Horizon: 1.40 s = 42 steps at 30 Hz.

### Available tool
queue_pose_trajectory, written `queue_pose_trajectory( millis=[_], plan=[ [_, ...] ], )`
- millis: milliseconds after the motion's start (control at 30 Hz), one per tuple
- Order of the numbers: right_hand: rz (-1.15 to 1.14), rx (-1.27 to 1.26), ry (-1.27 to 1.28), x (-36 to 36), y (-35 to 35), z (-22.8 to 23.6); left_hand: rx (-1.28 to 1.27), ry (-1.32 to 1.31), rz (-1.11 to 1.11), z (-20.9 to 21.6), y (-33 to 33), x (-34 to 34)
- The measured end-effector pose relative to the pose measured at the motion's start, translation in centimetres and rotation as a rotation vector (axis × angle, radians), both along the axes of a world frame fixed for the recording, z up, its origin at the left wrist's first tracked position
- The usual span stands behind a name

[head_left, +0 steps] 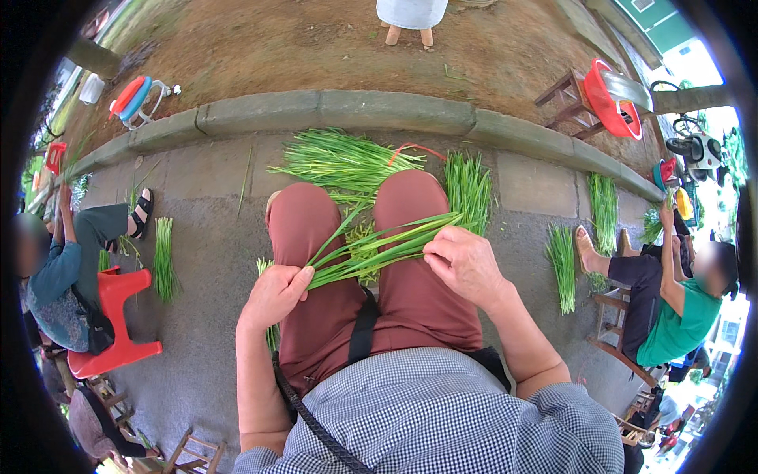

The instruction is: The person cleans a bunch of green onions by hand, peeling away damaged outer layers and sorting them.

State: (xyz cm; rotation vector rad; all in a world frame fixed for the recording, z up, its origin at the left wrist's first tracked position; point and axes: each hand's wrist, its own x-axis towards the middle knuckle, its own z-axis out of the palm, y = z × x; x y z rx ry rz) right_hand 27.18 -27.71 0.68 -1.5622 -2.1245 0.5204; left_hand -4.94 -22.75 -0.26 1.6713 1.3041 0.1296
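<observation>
A thin bunch of garlic chives [371, 257] lies spread across my lap, over both knees. My left hand [275, 297] is closed round one end of it, thumb on top. At the other side my right hand [467, 267] pinches leaves at the bunch's lower edge; its fingertips are partly hidden. Beyond my knees a large heap of chives [335, 164] rests on the paving, with a red strip [417, 148] across it. Another bundle [468, 189] stands beside my right knee. Shorter trimmings [362, 237] show between my legs.
A stone kerb [316, 112] curves ahead, with bare soil beyond. At left a person sits by a red plastic stool [118, 324]; at right another in a green shirt [685, 324] sits on a wooden chair. Chive bundles [561, 268] lie near both. A red basin [606, 99] rests on a wooden stool.
</observation>
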Motion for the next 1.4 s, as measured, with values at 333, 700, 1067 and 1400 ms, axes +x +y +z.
queue_pose_trajectory(
  millis=[333,700,1067,1400],
  plan=[
    [0.000,-0.092,0.108,-0.3,0.0,1.2,-0.001,0.053,0.047,0.3,-0.4,0.6],
    [-0.218,-0.276,0.733,-0.8,0.3,1.0,0.030,0.042,0.018,0.4,-0.5,0.7],
    [-0.304,-0.222,0.920,0.2,0.4,1.6,0.033,-0.077,0.039,-1.0,-0.6,-0.2],
    [0.238,-0.187,0.200,-4.8,-1.5,1.1,0.007,-0.127,0.081,-1.1,-0.5,-0.1]
  ],
)
